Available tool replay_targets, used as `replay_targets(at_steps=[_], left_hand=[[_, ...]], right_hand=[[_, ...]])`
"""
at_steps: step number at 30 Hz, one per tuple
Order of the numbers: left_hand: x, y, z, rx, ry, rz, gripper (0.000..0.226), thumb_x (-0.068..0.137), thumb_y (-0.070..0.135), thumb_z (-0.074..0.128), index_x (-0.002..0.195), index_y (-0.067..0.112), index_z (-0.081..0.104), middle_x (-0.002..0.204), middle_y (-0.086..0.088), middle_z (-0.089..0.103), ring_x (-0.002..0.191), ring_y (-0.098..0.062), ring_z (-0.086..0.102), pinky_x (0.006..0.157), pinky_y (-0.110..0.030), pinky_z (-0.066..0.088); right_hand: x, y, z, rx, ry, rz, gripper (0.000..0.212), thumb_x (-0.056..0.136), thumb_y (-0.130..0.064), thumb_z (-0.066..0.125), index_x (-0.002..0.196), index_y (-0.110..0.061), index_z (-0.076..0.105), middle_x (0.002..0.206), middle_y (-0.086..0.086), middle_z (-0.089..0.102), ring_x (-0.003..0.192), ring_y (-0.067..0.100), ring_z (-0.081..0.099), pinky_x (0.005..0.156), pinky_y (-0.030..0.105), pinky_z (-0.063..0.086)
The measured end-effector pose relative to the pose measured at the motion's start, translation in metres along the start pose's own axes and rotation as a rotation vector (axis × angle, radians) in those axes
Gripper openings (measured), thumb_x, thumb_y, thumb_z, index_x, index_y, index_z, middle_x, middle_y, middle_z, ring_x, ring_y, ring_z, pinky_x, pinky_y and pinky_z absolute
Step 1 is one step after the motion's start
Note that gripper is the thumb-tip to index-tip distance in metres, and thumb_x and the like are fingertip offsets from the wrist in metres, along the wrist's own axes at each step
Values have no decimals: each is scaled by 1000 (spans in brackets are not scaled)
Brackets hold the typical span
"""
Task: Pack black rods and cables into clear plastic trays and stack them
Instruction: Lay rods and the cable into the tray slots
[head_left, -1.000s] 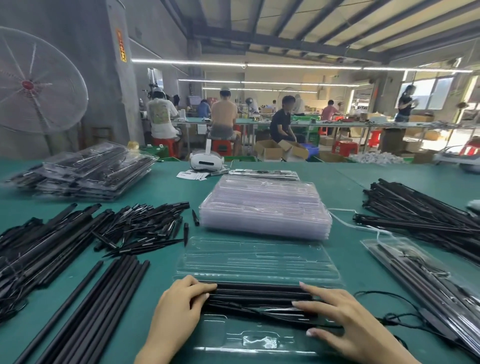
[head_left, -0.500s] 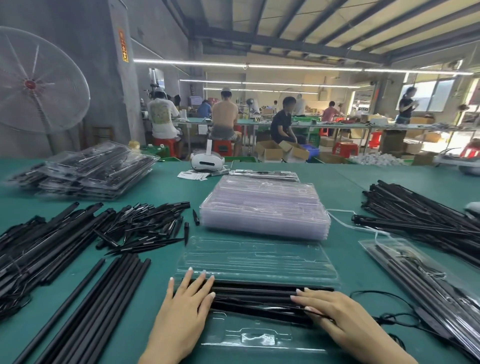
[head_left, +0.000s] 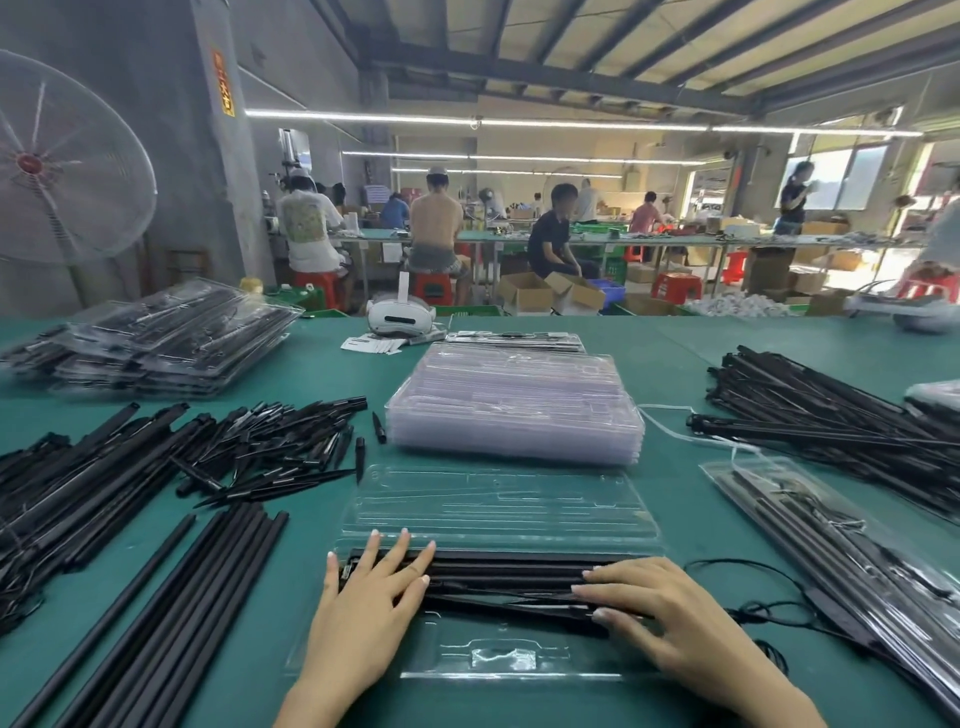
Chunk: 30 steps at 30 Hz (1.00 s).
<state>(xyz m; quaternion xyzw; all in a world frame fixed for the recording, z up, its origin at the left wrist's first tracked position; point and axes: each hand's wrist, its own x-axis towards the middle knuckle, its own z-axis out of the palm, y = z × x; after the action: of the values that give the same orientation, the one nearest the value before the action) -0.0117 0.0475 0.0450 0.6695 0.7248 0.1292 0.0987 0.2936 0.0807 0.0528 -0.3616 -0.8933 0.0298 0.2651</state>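
Bright, even light from ceiling tube lamps (head_left: 571, 124) and washed-out windows (head_left: 852, 176) at right, soft shadows under the hands, glare on the clear trays (head_left: 514, 410), edges bowed by the wide lens, far workers slightly soft

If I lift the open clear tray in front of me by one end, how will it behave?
The clear tray looks like thin moulded plastic, so it would probably flex and sag. The black rods lie loose in it under both hands, left hand and right hand, so they may slide out. It seems light.
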Motion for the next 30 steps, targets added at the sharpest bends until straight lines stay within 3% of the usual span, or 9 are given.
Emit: replay_targets(at_steps=[7, 10, 12, 15, 20, 24, 27, 28, 30], left_hand=[[1, 0, 3, 78, -26, 1, 45, 103, 44, 11, 142, 49, -9, 156, 20, -11, 145, -10, -17, 113, -47, -16], [0, 1, 2, 102, -30, 2, 46, 103, 41, 11, 146, 48, -5, 157, 18, -12, 145, -11, -16, 114, -48, -15], [-1, 2, 1, 117, -33, 2, 46, 103, 39, 10, 146, 48, -6, 157, 17, -13, 145, -12, -16, 114, -49, -14], [-1, 2, 2, 119, -17, 2, 47, 103, 39, 10, 145, 47, -8, 157, 16, -13, 146, -13, -16, 114, -50, -13], [-1, 0, 4, 103, -18, 4, 46, 103, 39, 12, 142, 49, -10, 157, 17, -13, 145, -12, -16, 114, -49, -13], [0, -2, 5, 90, -2, 7, 46, 103, 39, 13, 143, 50, -8, 157, 17, -13, 145, -11, -16, 115, -49, -12], [-2, -2, 5, 84, 10, 11, 44, 103, 41, 11, 138, 49, -15, 155, 18, -15, 144, -10, -18, 115, -48, -13], [-3, -3, 6, 87, 21, 18, 43, 103, 42, 10, 136, 50, -16, 154, 18, -17, 143, -9, -20, 115, -47, -13], [-5, -2, 4, 76, 34, 50, 42, 102, 46, 9, 135, 53, -15, 150, 20, -24, 139, -7, -25, 114, -47, -16]], right_hand=[[3, -3, -1, -80, 272, -24, 19, 88, -34, 59, 77, -25, 72, 70, -16, 58, 66, 3, 51, 59, 16, 42], [-2, -5, -7, -46, 356, 123, 12, 84, -35, 63, 76, -29, 68, 66, -25, 58, 58, -7, 50, 53, 11, 40], [-6, -3, -11, -44, 324, 207, 6, 82, -33, 71, 80, -33, 65, 61, -35, 51, 52, -13, 42, 51, 8, 36], [-11, 2, -17, -99, 165, 174, 24, 74, -23, 81, 83, -35, 62, 65, -41, 48, 52, -17, 41, 48, 9, 34], [-6, 8, -23, -311, 40, 128, 45, 59, -4, 87, 86, -36, 70, 76, -15, 61, 46, 8, 53, 36, 19, 35], [3, 13, -24, -372, -111, 151, 31, 77, -12, 73, 92, -39, 71, 95, -12, 60, 62, 12, 58, 49, 22, 35], [0, 11, -25, -358, -60, 76, 24, 69, -19, 80, 75, -42, 72, 77, -14, 58, 60, 7, 57, 56, 15, 35], [-1, 9, -26, -394, -77, 82, 28, 64, -20, 77, 75, -45, 72, 74, -16, 57, 63, 6, 58, 69, 15, 40], [-7, 11, -25, -502, -132, 146, 46, 59, -17, 73, 89, -52, 70, 85, -16, 57, 83, 8, 61, 89, 41, 47]])
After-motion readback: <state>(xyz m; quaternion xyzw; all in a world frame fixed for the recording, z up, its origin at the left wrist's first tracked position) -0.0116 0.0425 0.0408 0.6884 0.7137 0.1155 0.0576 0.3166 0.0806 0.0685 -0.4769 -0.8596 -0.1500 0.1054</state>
